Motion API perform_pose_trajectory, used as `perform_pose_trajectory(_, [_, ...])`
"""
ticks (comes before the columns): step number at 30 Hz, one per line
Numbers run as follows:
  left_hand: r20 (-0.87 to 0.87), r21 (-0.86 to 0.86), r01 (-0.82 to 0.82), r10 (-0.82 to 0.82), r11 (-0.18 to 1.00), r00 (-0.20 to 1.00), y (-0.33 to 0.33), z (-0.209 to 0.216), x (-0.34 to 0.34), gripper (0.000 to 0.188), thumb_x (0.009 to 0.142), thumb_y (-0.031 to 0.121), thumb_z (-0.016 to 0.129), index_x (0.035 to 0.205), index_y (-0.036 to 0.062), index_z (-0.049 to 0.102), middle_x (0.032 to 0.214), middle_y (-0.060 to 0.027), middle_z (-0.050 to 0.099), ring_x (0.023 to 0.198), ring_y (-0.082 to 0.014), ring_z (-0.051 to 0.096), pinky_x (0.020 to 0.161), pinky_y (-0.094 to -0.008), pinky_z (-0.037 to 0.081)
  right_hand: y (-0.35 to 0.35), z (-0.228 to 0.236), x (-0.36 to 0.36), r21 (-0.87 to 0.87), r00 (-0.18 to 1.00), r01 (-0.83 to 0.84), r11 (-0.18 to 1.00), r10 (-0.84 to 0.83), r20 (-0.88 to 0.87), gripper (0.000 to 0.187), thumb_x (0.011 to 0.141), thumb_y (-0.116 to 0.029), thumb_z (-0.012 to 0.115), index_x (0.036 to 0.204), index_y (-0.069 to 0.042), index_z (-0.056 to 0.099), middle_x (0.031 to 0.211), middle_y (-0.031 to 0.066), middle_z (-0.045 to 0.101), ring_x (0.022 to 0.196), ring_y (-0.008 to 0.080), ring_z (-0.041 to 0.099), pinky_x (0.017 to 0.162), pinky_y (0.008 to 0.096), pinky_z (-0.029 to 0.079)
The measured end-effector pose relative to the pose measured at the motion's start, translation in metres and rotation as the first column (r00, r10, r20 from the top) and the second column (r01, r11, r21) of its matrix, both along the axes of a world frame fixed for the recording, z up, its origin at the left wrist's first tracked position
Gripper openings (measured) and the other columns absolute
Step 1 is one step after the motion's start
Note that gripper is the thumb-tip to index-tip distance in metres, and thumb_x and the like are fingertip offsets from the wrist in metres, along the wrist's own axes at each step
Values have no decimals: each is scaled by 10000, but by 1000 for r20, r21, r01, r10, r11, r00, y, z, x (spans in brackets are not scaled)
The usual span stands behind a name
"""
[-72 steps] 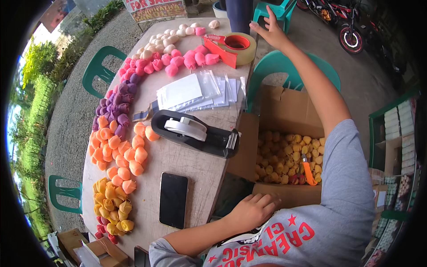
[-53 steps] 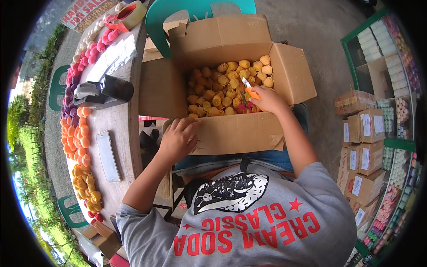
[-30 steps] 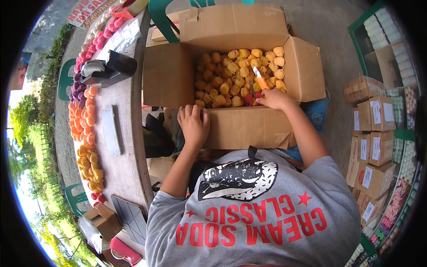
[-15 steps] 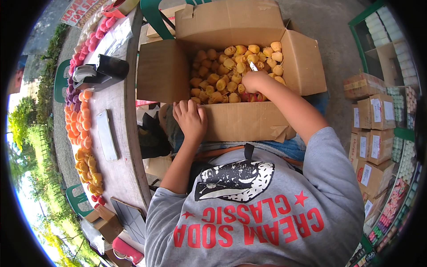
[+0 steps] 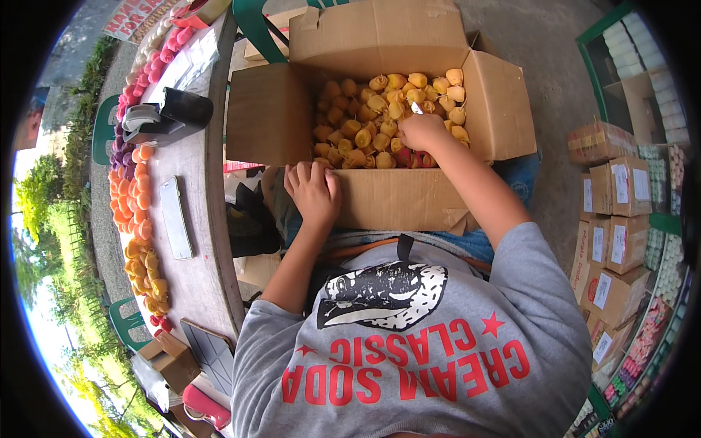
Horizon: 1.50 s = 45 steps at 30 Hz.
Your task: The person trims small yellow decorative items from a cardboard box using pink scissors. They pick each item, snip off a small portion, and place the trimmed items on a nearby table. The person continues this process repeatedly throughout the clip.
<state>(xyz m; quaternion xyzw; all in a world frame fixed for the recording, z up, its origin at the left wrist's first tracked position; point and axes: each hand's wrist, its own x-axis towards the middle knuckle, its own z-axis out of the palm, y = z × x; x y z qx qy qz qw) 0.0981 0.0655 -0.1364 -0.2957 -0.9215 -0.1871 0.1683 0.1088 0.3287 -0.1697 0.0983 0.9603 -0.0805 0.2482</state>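
Note:
A large open cardboard box [image 5: 409,198] stands in front of me, filled with yellow-orange, bud-shaped pieces [image 5: 363,139], several with thin strands sticking out. My right hand [image 5: 422,133] reaches into it over the near side, its fingers closed. A small white, pointed thing [image 5: 416,108] shows just beyond that hand; what the fingers hold is hidden. Pinkish-red pieces [image 5: 413,158] lie below the hand, by the near wall. At the box's near left corner rests my left hand [image 5: 314,196], with its fingers laid over the cardboard edge and nothing visible in them.
To the left, a long table [image 5: 193,153] bears a phone [image 5: 175,219], a black tape dispenser [image 5: 171,115] and rows of coloured pieces [image 5: 131,197]. A green chair [image 5: 255,33] stands behind the box. On the right are stacked cartons [image 5: 621,219] and filled shelves [image 5: 668,109].
The view has shifted slightly. My right hand stays in the same part of the box with the white thing beside it, and my left hand remains at the corner.

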Motion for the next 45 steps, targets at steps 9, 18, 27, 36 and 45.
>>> perform_pose_trajectory(9, [608, -445, 242, 93, 862, 788, 62, 24, -78, 475, 832, 442, 538, 1147, 88, 583, 1174, -172, 577, 1031, -299, 592, 963, -465, 382, 25, 1, -5, 213, 947, 212, 954, -254, 197, 224, 807, -185, 635, 1015, -126, 695, 998, 8, 682, 918, 173, 660, 660, 327, 529])
perform_pose_trajectory(18, [579, -644, 408, 63, 648, 813, 105, -14, -81, 717, 740, 551, 642, 1349, 229, 446, 1311, -154, 447, 1182, -346, 480, 960, -456, 427, 37, 5, 0, 36, 970, 208, 977, -211, 122, 381, 726, -324, 749, 1036, -117, 669, 1056, 41, 664, 980, 208, 640, 772, 351, 517])
perform_pose_trajectory(27, [536, -339, 408, -182, 848, 824, 96, -32, -80, 368, 866, 398, 570, 1161, 181, 612, 1179, -107, 553, 1110, -317, 527, 887, -426, 464, 43, 25, 6, -298, 878, 384, 874, -445, -175, 457, 816, -408, 638, 1134, -99, 527, 1036, 106, 641, 983, 281, 618, 818, 411, 486])
perform_pose_trajectory(36, [610, 571, -641, -788, 513, -87, 108, 11, -93, 310, 908, 242, 421, 1119, 23, 484, 1022, -124, 568, 827, -228, 596, 807, -355, 501, 46, 20, 0, -560, 681, 152, 815, -496, -538, 383, 886, -375, 567, 1043, -34, 488, 920, 192, 633, 844, 366, 624, 680, 447, 484])
perform_pose_trajectory(45, [368, 456, -877, -930, 153, 29, 124, -3, -100, 311, 911, 200, 461, 1106, -42, 465, 1103, -183, 515, 1014, -273, 544, 921, -337, 477, 31, 7, -3, -597, 622, 4, 802, -469, -626, 370, 773, -230, 619, 1017, -22, 435, 813, 231, 628, 788, 401, 619, 660, 459, 487])
